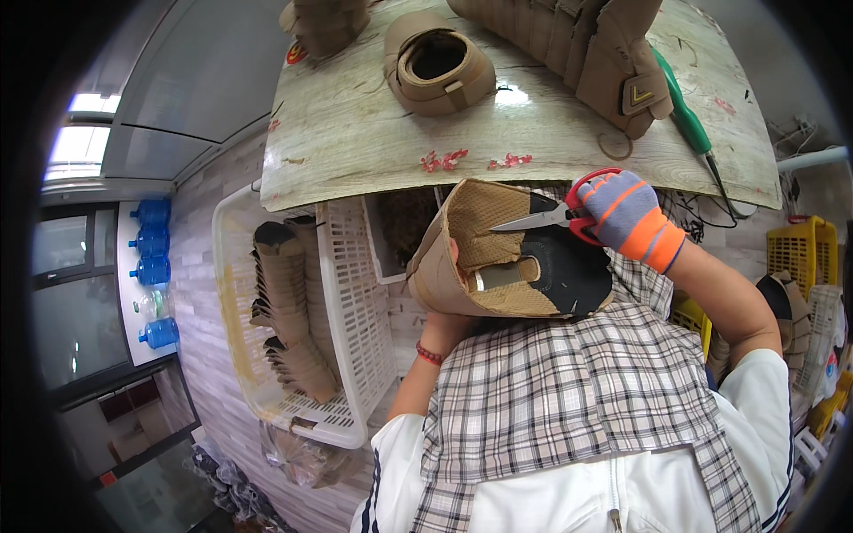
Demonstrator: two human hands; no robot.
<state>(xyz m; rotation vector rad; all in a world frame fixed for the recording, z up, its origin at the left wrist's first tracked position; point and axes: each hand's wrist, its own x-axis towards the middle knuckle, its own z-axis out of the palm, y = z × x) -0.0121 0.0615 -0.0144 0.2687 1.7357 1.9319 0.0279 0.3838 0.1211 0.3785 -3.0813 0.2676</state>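
My left hand (pixel 447 329) grips a tan shoe upper (pixel 475 209) from its left side, in front of my checked apron. Most of its fingers are hidden behind the piece; one fingertip shows at the edge. The upper faces me with its textured tan lining and black inner panel in view. Over that inside lie the blades of red-handled scissors (pixel 538 218), pointing left. They are held by my right hand (pixel 617 209), in a grey and orange glove, with its fingers wrapped round the handles. Whether the blades touch the lining I cannot tell.
On the table (pixel 355 151) ahead stand a single tan upper (pixel 462 93), a row of nested uppers (pixel 542 35) and a green-handled corded tool (pixel 684 102). A white basket (pixel 355 329) at left holds stacked uppers (pixel 286 284). A yellow crate (pixel 804 249) stands at right.
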